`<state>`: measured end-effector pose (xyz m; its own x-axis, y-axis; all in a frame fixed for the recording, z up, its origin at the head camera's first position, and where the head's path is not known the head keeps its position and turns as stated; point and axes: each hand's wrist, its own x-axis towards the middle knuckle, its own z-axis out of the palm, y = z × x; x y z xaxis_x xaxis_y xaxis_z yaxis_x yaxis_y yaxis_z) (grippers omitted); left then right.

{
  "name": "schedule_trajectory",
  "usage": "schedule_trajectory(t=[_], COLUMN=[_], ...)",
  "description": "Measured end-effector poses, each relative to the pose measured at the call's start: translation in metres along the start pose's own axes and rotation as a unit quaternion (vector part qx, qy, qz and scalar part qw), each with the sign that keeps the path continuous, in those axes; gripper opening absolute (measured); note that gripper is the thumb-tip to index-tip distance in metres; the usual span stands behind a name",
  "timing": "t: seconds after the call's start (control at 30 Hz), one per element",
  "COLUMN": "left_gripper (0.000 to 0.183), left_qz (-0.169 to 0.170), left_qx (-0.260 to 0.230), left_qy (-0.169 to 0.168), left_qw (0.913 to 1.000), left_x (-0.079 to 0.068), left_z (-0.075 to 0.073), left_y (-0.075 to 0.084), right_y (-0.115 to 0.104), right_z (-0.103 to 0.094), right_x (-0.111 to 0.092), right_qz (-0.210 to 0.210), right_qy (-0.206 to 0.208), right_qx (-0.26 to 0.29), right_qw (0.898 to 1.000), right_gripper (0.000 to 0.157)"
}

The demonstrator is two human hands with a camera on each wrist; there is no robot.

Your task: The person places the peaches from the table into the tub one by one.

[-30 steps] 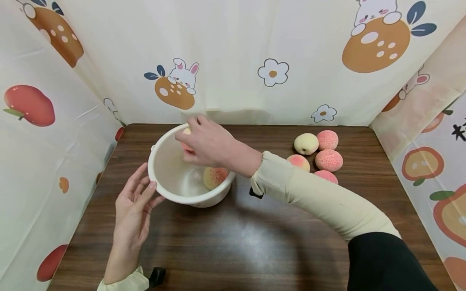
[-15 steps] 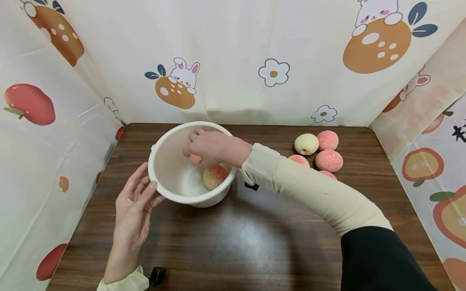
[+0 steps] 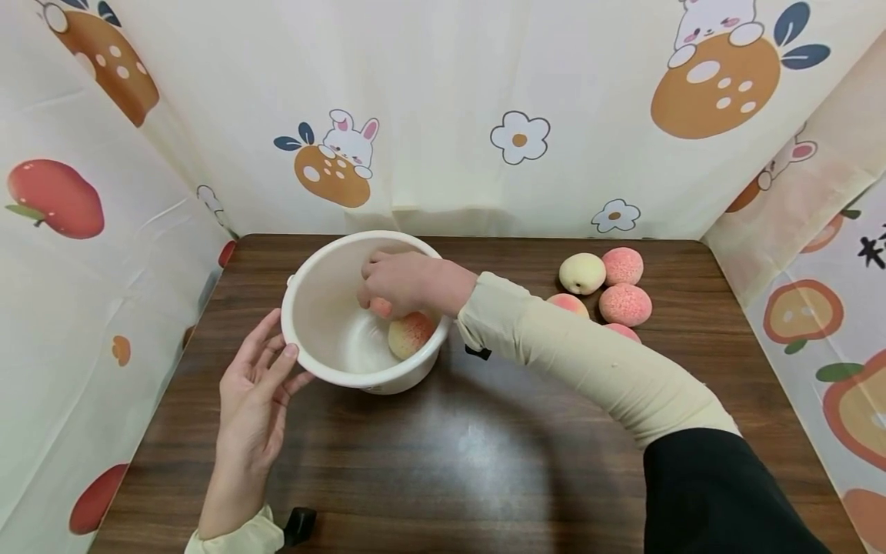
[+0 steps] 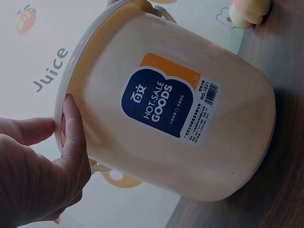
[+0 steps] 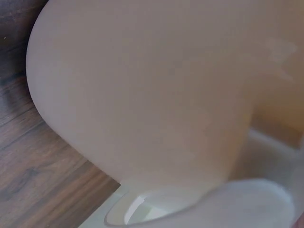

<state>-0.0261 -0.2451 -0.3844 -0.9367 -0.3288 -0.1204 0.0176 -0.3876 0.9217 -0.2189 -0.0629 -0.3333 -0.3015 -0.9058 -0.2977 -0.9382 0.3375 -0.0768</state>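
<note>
A white plastic bucket (image 3: pixel 339 377) stands on the brown table, with a printed label (image 4: pixel 164 102) on its side in the left wrist view. My left hand (image 3: pixel 252 408) pinches the bucket's rim at its left side between thumb and fingers. My right hand (image 3: pixel 401 281) reaches down inside the bucket and grips a pink peach (image 3: pixel 381 307), mostly hidden by the fingers. Beside that hand, a yellow and red peach (image 3: pixel 408 336) lies in the bucket. In the right wrist view the bucket's pale wall (image 5: pixel 133 95) fills most of the picture; the right hand's fingers are not visible there.
To the right on the wooden table (image 3: pixel 471 462) lies a group of several peaches, among them a pale yellow one (image 3: pixel 582 274) and a pink one (image 3: pixel 625 305). My right sleeve partly covers the nearest ones. A printed curtain (image 3: pixel 443 100) surrounds the table's back and sides.
My right hand has gone lower into the bucket with the pink peach and shifted slightly right, towards the other peach. My left hand has stayed at the rim.
</note>
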Motion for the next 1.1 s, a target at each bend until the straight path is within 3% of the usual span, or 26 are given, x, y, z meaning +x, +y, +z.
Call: schedule_trajectory(t=[0.23,0.43,0.67,0.77,0.83,0.9,1.07,1.1], left_gripper=[0.057,0.058,0.058,0.059,0.059,0.059,0.06,0.06], left_qz=[0.003,0.003,0.0,0.0,-0.001,-0.002,-0.002,-0.002], left_qx=[0.001,-0.003,-0.003,-0.002,-0.003,-0.003,-0.003,-0.003], left_qy=[-0.001,-0.004,-0.002,-0.001,-0.001,-0.002,0.001,0.001], left_qw=[1.0,1.0,1.0,1.0,1.0,1.0,1.0,1.0], left_x=[0.0,0.0,-0.001,-0.001,-0.001,-0.001,-0.001,-0.001], left_z=[0.0,-0.001,0.0,0.0,-0.001,-0.001,0.0,0.0], left_y=[0.0,0.0,0.001,0.001,0.001,0.001,0.001,0.001], right_y=[-0.004,-0.003,0.001,0.002,0.001,0.001,0.001,0.002], right_z=[0.002,0.004,0.008,0.009,0.009,0.01,0.011,0.011], right_x=[0.002,0.002,-0.003,-0.005,-0.007,-0.008,-0.009,-0.01], right_qz=[-0.024,-0.02,0.02,0.049,0.048,0.078,0.032,0.017], right_qy=[0.01,0.02,0.021,0.026,0.029,0.025,0.03,0.04], right_qx=[-0.044,-0.019,0.099,0.174,0.177,0.241,0.137,0.096], right_qw=[0.999,0.999,0.995,0.983,0.983,0.967,0.99,0.994], right_gripper=[0.016,0.019,0.014,0.017,0.016,0.019,0.02,0.02])
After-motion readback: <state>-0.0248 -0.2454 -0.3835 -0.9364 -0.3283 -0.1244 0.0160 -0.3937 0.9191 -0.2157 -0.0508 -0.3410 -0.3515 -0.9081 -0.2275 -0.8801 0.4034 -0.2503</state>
